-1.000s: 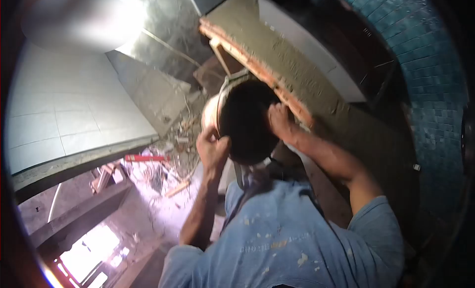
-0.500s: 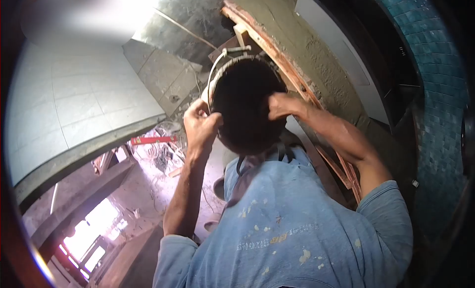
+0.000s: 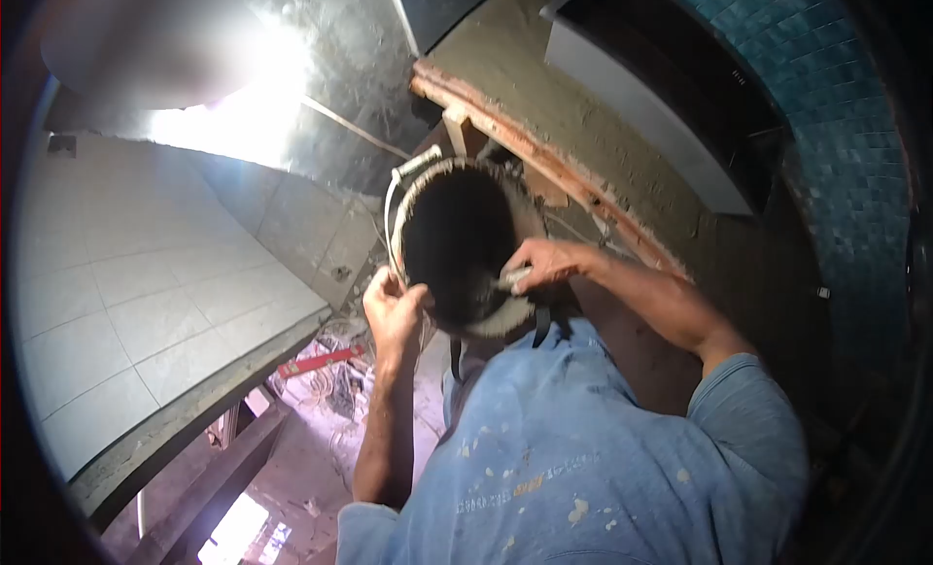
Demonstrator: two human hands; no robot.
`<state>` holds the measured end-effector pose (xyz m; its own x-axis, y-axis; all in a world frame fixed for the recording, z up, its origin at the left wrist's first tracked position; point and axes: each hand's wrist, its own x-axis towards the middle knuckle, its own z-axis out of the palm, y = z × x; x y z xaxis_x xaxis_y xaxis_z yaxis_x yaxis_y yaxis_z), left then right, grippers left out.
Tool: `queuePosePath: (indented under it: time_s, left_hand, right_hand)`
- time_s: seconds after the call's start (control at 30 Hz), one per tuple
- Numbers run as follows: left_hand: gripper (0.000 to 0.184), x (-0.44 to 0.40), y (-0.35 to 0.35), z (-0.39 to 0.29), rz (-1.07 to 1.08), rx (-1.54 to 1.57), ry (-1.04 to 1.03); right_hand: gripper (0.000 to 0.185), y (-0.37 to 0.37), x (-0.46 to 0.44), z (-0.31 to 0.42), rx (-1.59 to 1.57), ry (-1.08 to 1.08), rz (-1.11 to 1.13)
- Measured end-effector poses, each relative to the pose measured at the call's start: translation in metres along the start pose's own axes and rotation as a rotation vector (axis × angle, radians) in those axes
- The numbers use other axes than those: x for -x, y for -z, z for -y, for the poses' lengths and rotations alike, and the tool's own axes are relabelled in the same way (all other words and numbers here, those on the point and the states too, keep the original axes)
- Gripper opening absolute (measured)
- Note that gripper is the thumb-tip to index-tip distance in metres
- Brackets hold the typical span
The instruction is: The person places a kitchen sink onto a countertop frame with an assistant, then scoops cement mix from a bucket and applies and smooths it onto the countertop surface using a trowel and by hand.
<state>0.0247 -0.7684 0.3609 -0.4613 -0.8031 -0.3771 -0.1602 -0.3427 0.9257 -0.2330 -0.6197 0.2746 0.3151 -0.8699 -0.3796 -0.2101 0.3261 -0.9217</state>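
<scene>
A bucket (image 3: 503,322) with a dark inside and pale, crusted rim is in front of my body, its mouth facing up toward me. My left hand (image 3: 394,312) is closed on the left side of the rim, thumb toward the inside. My right hand (image 3: 552,262) is closed around a small tool with a pale handle (image 3: 518,277) at the right of the bucket's mouth. The tool's far end is lost in the dark interior, so its exact kind is unclear. The bucket's wire handle with a white grip (image 3: 418,164) hangs over the far left side.
A white tiled surface (image 3: 126,322) spans the left. Beyond the bucket, a wooden beam (image 3: 544,167) edges a mortar-covered surface (image 3: 515,45). Teal mosaic tiles (image 3: 797,89) curve along the right. A red bar (image 3: 321,361) and loose debris lie on the floor below.
The view has shifted, and the bucket appears lower and slightly further left. My right hand has moved nearer the bucket's close edge, and the tool's pale handle now shows. My left hand stays on the rim.
</scene>
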Motion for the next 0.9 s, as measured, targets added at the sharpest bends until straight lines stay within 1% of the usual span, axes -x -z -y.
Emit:
queuePosePath:
  time_s: [0.03,0.1,0.13,0.2,0.23,0.27,0.3,0.33,0.4,0.43,0.5,0.53,0.57,0.6,0.7,0.73,0.77,0.83,0.87,0.9]
  left_hand:
    - [0.014,-0.003,0.004,0.002,-0.011,0.041,-0.013]
    - [0.015,-0.013,0.012,0.009,-0.049,-0.070,0.038]
    - [0.015,-0.015,0.011,0.004,-0.084,-0.014,0.119]
    - [0.020,-0.024,0.011,0.002,-0.147,0.027,0.174]
    - [0.024,-0.027,0.010,0.002,-0.179,0.050,0.200]
    - [0.017,-0.027,0.009,0.001,-0.194,0.039,0.202]
    - [0.015,-0.030,0.010,0.004,-0.208,0.079,0.221]
    - [0.015,-0.032,0.013,0.012,-0.219,0.118,0.239]
    - [0.019,-0.038,0.011,0.024,-0.248,0.163,0.252]
    - [0.021,-0.042,0.014,0.030,-0.221,0.114,0.236]
    - [0.023,-0.046,0.005,0.033,-0.274,0.133,0.251]
    - [0.022,-0.046,0.001,0.032,-0.313,0.145,0.284]
    - [0.021,-0.049,0.002,0.033,-0.313,0.083,0.289]
    - [0.020,-0.051,0.001,0.033,-0.330,0.070,0.309]
    - [0.021,-0.055,-0.003,0.031,-0.394,-0.018,0.346]
    - [0.021,-0.057,0.001,0.050,-0.433,-0.023,0.280]
    - [0.024,-0.055,0.009,0.062,-0.413,0.048,0.290]
    - [0.027,-0.053,0.002,0.055,-0.471,0.009,0.347]
    - [0.027,-0.053,0.000,0.051,-0.481,0.034,0.390]
    - [0.028,-0.053,-0.001,0.052,-0.493,-0.032,0.384]
  right_hand:
    - [0.040,0.005,0.006,0.028,-0.104,-0.250,0.031]
    - [0.030,0.009,0.008,0.049,-0.126,-0.358,-0.028]
    - [0.029,0.011,0.006,0.046,-0.095,-0.333,-0.063]
    - [0.027,0.021,0.007,0.037,-0.028,-0.284,-0.138]
    - [0.028,0.025,0.009,0.032,0.006,-0.218,-0.179]
    - [0.028,0.031,0.010,0.027,0.040,-0.149,-0.217]
    - [0.028,0.040,0.008,0.024,0.073,-0.077,-0.258]
    - [0.029,0.052,0.010,0.041,-0.016,-0.192,-0.203]
    - [0.032,0.070,0.007,0.039,-0.277,-0.218,-0.265]
    - [0.033,0.081,0.006,0.039,-0.403,-0.226,-0.304]
    - [0.036,0.108,0.002,0.047,-0.529,-0.168,-0.416]
    - [0.037,0.126,-0.001,0.051,-0.523,-0.174,-0.457]
    - [0.037,0.144,-0.005,0.053,-0.521,-0.182,-0.497]
    - [0.046,0.161,-0.015,0.039,-0.522,-0.164,-0.557]
    - [0.045,0.199,-0.055,0.014,-0.747,-0.123,-1.011]
    - [0.041,0.220,-0.066,0.013,-0.779,-0.114,-1.009]
    - [0.028,0.240,-0.082,0.007,-0.792,-0.106,-1.030]
    - [0.017,0.277,-0.125,-0.018,-0.854,-0.083,-1.162]
    - [0.014,0.299,-0.152,-0.043,-1.001,-0.116,-1.186]
    - [0.014,0.322,-0.172,-0.043,-1.059,-0.079,-1.285]
